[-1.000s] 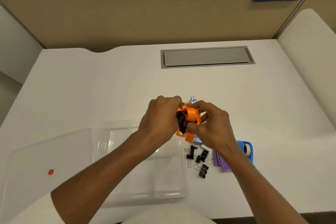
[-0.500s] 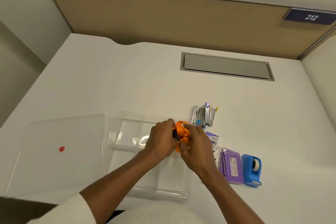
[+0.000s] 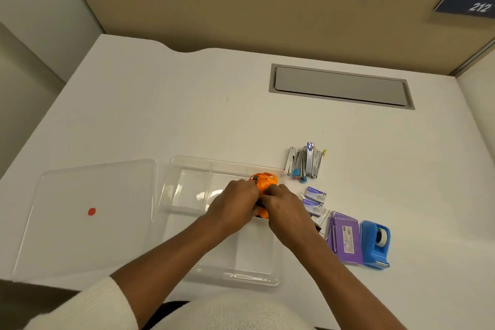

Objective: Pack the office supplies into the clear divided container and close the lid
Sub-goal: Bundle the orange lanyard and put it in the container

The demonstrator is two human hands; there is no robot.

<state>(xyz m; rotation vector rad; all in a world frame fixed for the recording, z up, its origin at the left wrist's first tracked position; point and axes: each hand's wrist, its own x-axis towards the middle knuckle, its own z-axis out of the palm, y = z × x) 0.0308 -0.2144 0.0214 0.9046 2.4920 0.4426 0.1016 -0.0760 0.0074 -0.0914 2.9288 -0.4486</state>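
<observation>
The clear divided container (image 3: 187, 169) lies open on the white desk in front of me. Both hands hold an orange strap bundle (image 3: 263, 182) with a black part, down at the container's far right compartment. My left hand (image 3: 233, 206) grips its left side and my right hand (image 3: 284, 209) its right side. The clear lid (image 3: 88, 222), marked with a red dot, lies flat to the left of the container. Right of the container lie a pile of silver staplers (image 3: 305, 162), small staple boxes (image 3: 314, 199), purple packs (image 3: 345, 240) and a blue tape dispenser (image 3: 375, 242).
A grey cable hatch (image 3: 340, 87) is set into the desk at the back right. A tan partition (image 3: 241, 8) runs along the far edge with a sign reading 212 (image 3: 468, 5). Some black binder clips are mostly hidden under my right forearm.
Both hands have carried the orange bundle from above the desk down into the container's far right corner. The camera has shifted, so the whole scene sits differently in the frame.
</observation>
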